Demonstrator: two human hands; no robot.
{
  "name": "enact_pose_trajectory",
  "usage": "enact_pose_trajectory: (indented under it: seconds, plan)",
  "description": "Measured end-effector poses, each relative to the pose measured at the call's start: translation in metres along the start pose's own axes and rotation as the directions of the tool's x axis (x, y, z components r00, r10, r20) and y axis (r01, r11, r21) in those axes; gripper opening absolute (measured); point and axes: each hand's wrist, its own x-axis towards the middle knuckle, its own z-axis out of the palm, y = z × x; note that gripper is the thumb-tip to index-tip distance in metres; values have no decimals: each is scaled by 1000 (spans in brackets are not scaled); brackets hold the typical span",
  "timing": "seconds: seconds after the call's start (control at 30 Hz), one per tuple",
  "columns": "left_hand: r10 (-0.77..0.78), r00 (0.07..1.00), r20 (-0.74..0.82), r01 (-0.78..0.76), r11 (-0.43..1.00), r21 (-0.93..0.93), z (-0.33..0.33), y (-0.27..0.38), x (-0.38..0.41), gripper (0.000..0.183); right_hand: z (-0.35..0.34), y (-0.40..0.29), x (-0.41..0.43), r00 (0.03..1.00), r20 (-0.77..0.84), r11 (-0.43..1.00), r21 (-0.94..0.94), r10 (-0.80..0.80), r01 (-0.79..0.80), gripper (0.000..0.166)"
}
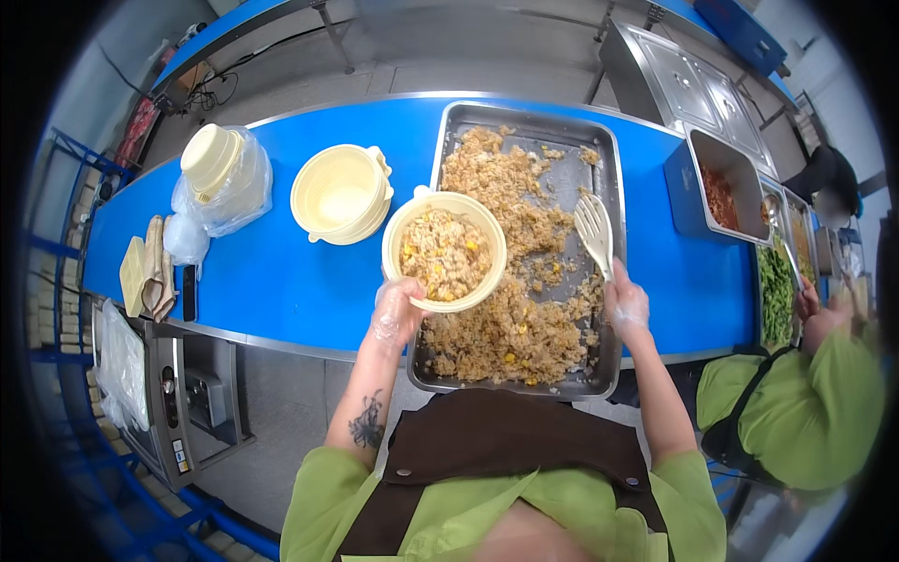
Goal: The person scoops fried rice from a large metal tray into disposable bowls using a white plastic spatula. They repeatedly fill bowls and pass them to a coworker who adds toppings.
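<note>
My left hand [397, 315], in a thin clear glove, grips the near rim of a cream plastic bowl [496, 270]. Fried rice [446, 253] with yellow corn kernels lies inside the bowl, which I hold over the left side of a deep metal tray [618, 168]. More rice [506, 344] covers much of that tray, while bare metal shows at its upper right. Gloved too, my right hand [626, 302] closes on the handle of a slotted cream spatula [594, 228]. The spatula's head points away from me above the tray's right part, with no rice seen on it.
Stacked cream bowls [342, 190] stand left of the tray on the blue table [281, 281]. Beyond are bagged bowls [218, 165], a dark phone [189, 293] and tan gloves [156, 270]. Right, a metal container [716, 190] holds red food; a co-worker's hand [822, 316] is near chopped greens [775, 295].
</note>
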Motion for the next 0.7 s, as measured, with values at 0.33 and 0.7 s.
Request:
enact_pose_trajectory:
  seconds: [0.33, 0.7]
  plan:
    - [463, 882, 92, -470, 846, 250, 20, 6, -11, 89, 50, -14, -7, 856, 507, 616, 643, 103, -455, 43]
    - [-109, 985, 136, 79, 976, 205, 82, -43, 32, 49, 66, -48, 10, 974, 127, 882, -414, -189, 225, 51]
